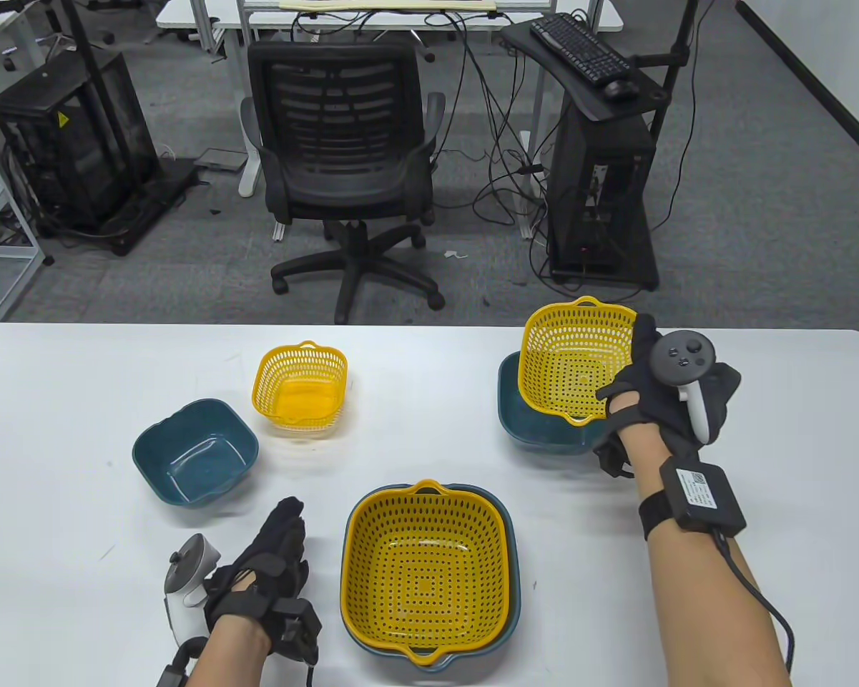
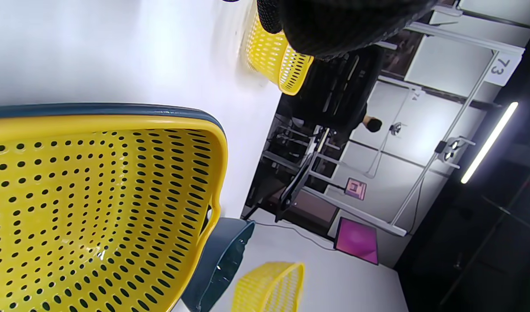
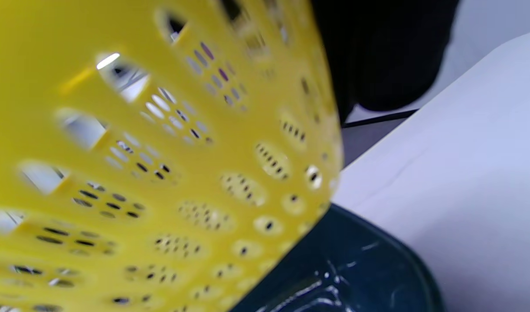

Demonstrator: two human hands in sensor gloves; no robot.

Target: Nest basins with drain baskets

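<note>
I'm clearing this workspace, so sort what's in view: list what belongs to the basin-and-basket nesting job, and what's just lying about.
Part of the job:
- large basket already sitting in the large basin
- medium basket, gripped by the right hand, tilted over the medium basin
- small basket
- small basin
- left hand, holding nothing

Just lying about:
- office chair
- keyboard
- mouse

Bright, even light; apparently motion-blurred wrist views

A white table [image 1: 429, 358] fills the foreground; beyond it lies grey carpet [image 1: 744, 179]; a black mesh office chair [image 1: 343, 143] faces the table; a computer tower [image 1: 601, 193] stands right under a stand carrying a keyboard [image 1: 579, 44] and mouse [image 1: 621, 88]; cables [image 1: 501, 164] trail across the floor.
</note>
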